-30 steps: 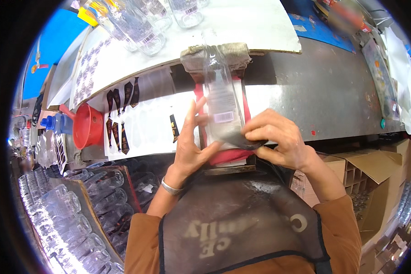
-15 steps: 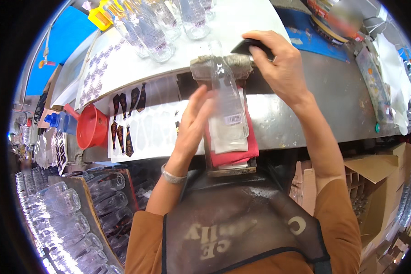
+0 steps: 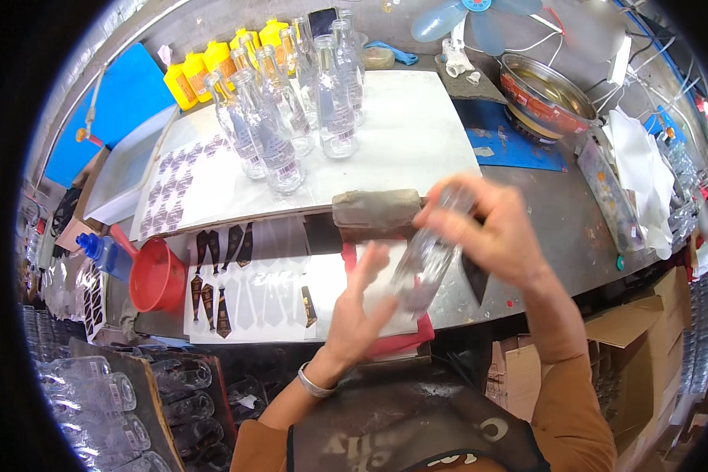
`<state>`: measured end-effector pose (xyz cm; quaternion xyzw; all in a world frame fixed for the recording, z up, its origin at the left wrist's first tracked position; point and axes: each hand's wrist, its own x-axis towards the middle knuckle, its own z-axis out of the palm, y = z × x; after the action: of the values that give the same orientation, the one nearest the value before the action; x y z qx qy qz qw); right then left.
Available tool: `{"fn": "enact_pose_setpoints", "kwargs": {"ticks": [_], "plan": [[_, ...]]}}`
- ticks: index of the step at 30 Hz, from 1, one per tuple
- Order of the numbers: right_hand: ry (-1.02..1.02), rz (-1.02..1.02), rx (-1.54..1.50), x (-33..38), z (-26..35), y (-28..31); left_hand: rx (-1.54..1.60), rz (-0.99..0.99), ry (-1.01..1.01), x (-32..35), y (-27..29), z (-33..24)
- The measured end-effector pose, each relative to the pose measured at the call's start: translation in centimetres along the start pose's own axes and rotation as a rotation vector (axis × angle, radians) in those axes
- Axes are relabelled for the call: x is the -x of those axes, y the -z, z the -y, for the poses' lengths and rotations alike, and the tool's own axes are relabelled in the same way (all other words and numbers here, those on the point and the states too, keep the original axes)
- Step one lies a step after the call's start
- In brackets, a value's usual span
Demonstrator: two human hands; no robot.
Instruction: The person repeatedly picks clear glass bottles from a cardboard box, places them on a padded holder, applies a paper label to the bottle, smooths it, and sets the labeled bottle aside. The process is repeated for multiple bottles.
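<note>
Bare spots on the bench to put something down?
Two: the white board between the standing clear bottles and the blue mat; the grey tabletop between the right hand and the long bin. Crowded: back left, clear bottles in front of yellow containers.

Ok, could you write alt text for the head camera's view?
A person's right hand grips a clear bottle by its upper end, the open left hand close beside it. Beyond, upright bottles stand on a white board; dark tie-shaped pieces lie leftward.
</note>
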<state>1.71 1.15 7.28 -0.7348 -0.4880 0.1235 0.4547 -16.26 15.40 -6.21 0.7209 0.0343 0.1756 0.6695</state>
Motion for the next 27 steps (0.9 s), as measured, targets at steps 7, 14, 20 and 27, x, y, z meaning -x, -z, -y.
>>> {"fn": "enact_pose_setpoints", "kwargs": {"ticks": [7,14,20,27], "plan": [[0.164,-0.397,0.247,-14.3,-0.1,7.5,0.016,-0.137,-0.002,-1.1,2.8,-0.1],[0.070,-0.397,0.365,-28.7,-11.0,7.1,0.008,-0.200,0.096,-1.4,5.3,0.4],[-0.017,-0.368,0.603,-34.9,-15.7,7.1,0.005,-0.216,0.161,-2.2,6.4,1.2],[-0.227,-0.480,0.383,-31.7,-10.8,3.5,0.091,-0.236,0.158,-2.6,4.4,1.2]]}}
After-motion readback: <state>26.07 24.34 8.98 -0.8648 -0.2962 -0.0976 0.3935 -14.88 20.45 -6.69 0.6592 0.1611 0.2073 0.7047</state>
